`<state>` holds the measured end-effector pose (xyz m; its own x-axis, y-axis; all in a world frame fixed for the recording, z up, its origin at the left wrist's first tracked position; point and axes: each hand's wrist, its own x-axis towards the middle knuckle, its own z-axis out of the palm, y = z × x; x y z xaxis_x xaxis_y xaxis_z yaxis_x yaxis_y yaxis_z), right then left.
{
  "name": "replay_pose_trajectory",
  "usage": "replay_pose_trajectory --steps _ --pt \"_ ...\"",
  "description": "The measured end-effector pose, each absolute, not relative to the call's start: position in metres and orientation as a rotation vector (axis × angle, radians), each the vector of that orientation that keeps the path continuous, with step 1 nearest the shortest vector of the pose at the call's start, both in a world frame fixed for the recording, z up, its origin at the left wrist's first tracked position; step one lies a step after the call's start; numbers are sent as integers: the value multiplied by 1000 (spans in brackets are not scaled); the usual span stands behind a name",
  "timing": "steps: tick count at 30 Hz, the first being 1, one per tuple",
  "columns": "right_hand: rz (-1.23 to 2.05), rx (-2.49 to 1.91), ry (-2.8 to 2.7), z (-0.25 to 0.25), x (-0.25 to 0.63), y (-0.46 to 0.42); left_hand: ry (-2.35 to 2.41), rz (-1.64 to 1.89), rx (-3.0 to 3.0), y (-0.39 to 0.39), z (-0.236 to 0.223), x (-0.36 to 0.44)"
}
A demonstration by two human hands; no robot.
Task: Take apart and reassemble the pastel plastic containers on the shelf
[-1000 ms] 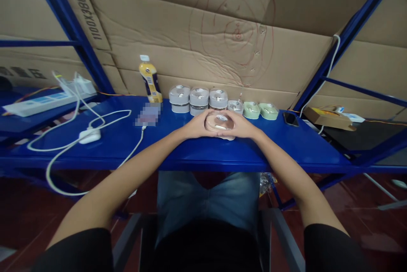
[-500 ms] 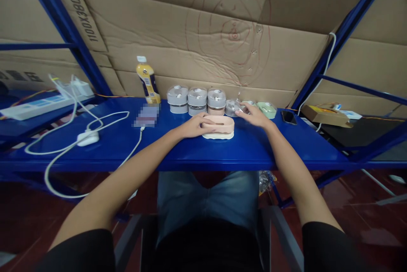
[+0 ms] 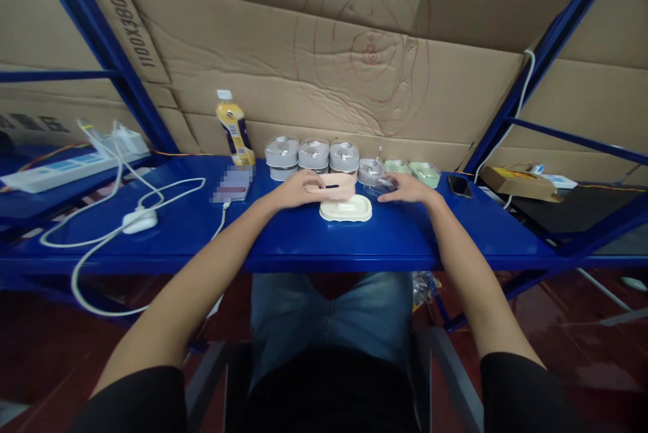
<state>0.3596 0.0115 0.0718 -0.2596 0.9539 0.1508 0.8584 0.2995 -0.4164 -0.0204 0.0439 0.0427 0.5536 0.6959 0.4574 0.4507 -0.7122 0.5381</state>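
Note:
My left hand (image 3: 298, 190) is closed on the near left side of a pink oval container (image 3: 341, 183) with a dark slot in its side. The container is tilted slightly above a cream oval tray (image 3: 345, 209), which lies on the blue tabletop. My right hand (image 3: 409, 188) is curled around a clear plastic cover (image 3: 379, 187), low over the table to the right of the pink container; its outline is blurred. Behind the hands stand grey containers with clear tops (image 3: 314, 153), some stacked, and two light green ones (image 3: 424, 173) at the right of the row.
A yellow drink bottle (image 3: 235, 129) stands at the back left, with a blurred-out phone-like object (image 3: 233, 184) on a white cable in front. A charger (image 3: 140, 219) and a power strip (image 3: 75, 166) are farther left. A dark phone (image 3: 460, 186) lies right; cardboard (image 3: 263, 48) backs the table.
The pink container has come up off the cream tray and moved back and left in my left hand. My right hand has brought the clear cover down from the grey container toward me.

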Motion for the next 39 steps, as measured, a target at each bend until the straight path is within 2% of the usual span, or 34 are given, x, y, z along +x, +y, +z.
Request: replay_pose_trajectory --steps 5,12,22,39 --pt "263 -1236 -2059 74 348 6 859 1015 2377 16 41 10" --pt "349 -917 -2338 63 305 -1 753 1089 2313 17 16 30" --pt "305 -875 -2360 56 286 -3 645 1066 2299 23 6 29" --pt "355 -948 -2494 47 286 -3 524 845 2499 27 25 13"
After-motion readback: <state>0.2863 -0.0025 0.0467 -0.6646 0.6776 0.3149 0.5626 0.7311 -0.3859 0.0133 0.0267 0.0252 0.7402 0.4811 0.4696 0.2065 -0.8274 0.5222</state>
